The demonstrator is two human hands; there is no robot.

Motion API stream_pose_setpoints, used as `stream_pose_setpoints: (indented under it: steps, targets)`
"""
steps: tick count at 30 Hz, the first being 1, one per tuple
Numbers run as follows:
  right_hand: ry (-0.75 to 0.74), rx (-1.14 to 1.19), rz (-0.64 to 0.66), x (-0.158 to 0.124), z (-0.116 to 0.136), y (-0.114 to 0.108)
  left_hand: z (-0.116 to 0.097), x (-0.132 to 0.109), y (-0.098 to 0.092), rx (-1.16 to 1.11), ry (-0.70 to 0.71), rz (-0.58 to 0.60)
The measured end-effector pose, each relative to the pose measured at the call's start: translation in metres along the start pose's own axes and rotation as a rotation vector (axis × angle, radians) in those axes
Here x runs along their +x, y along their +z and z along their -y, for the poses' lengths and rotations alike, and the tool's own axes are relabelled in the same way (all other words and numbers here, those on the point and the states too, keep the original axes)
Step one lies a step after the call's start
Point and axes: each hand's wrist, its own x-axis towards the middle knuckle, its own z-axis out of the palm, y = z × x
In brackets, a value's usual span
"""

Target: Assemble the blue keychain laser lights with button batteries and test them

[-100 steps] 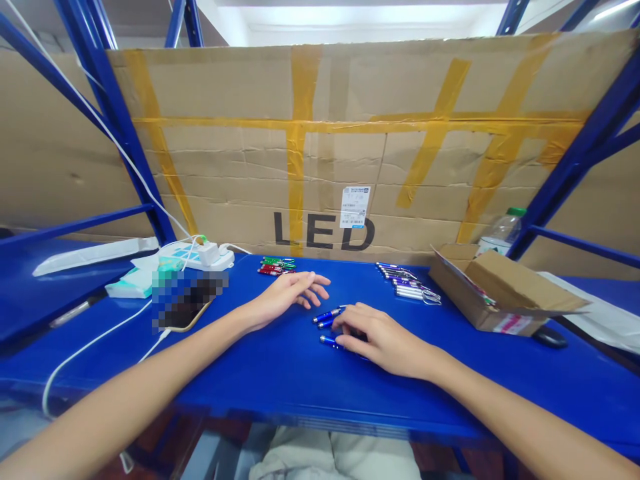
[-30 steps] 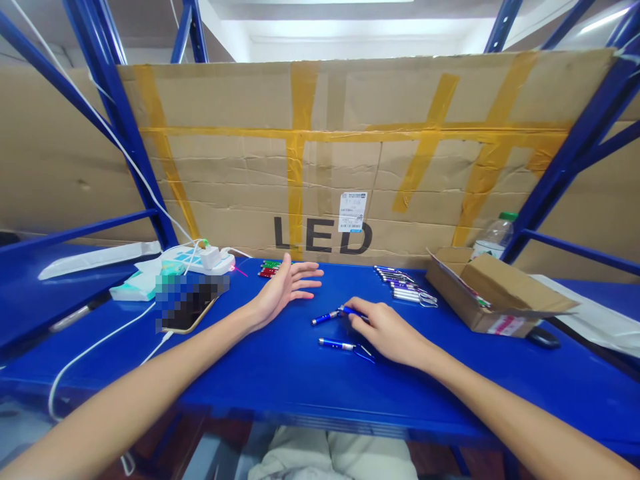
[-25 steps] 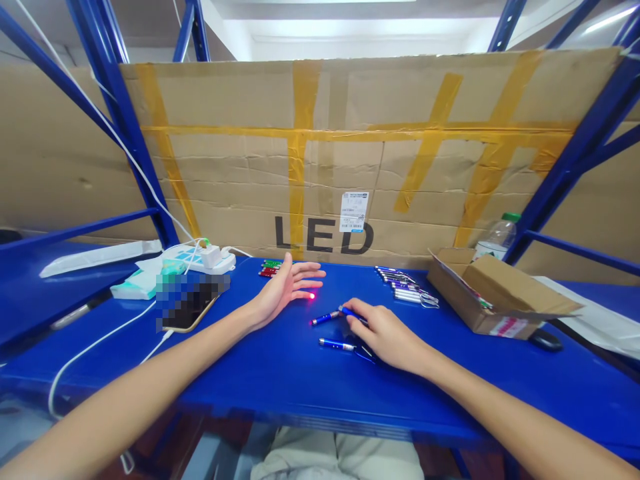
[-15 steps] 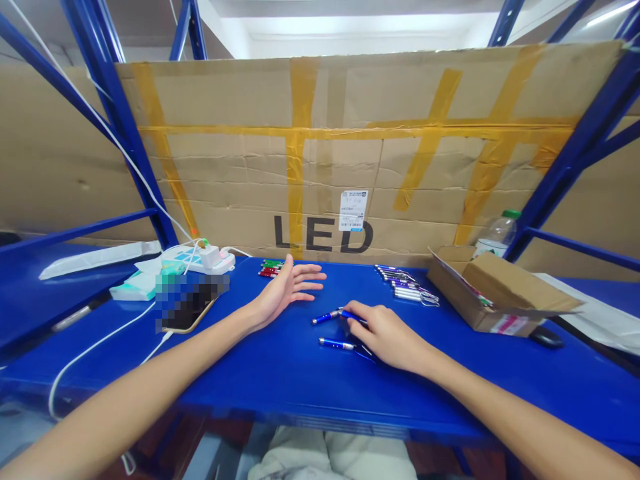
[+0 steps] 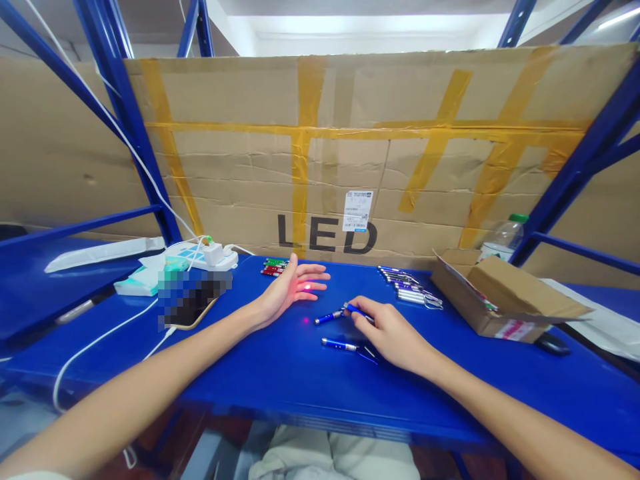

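Note:
My right hand (image 5: 387,331) grips a blue laser pointer (image 5: 361,312), its tip aimed left. A red light spot falls on the fingers of my left hand (image 5: 289,291), which is held up with the palm turned right and the fingers apart. Fainter red glow marks the tabletop below it. Two more blue pen-shaped pointers lie by my right hand: one (image 5: 328,318) just left of its fingertips, another (image 5: 340,345) nearer me. Behind my left hand are green pens (image 5: 275,262) and red pens (image 5: 271,271), partly hidden.
Purple and silver pens (image 5: 411,288) lie in a row at the back right, beside an open cardboard box (image 5: 493,327). A plastic bottle (image 5: 505,235) stands behind it. On the left are a phone (image 5: 197,303), a tissue pack (image 5: 137,281), a power strip (image 5: 223,259) and white cables.
The pointer in my right hand has lifted slightly and turned toward my left hand. A red light spot has appeared on my left fingers. My left hand stays about where it was.

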Motion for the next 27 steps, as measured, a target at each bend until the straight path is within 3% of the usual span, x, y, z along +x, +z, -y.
stream_pose_setpoints:
  steps: [4,11,13,18,20,27]
  targets:
    - [0.003,-0.035,0.129,0.0001,-0.0007,0.0038,-0.0004,-0.0003,-0.0003,0.011,0.007,0.003]
    - [-0.013,0.103,-0.137,0.0017,-0.0034,0.0004,0.0008,0.0003,0.0011,-0.003,0.001,-0.001]
    - [-0.02,0.105,-0.153,0.0013,-0.0026,-0.0003,0.001,0.0004,0.0016,-0.005,-0.003,0.0]
    - [-0.002,-0.072,0.085,0.0,0.0005,0.002,-0.0009,-0.0006,0.0012,0.004,-0.009,0.007]
    - [-0.005,-0.103,0.123,-0.0002,0.001,0.0025,-0.0017,-0.0011,0.001,0.014,-0.01,0.012]
    - [-0.074,0.036,-0.134,-0.0013,0.0012,-0.002,-0.0025,-0.0017,0.0024,0.022,-0.015,0.01]
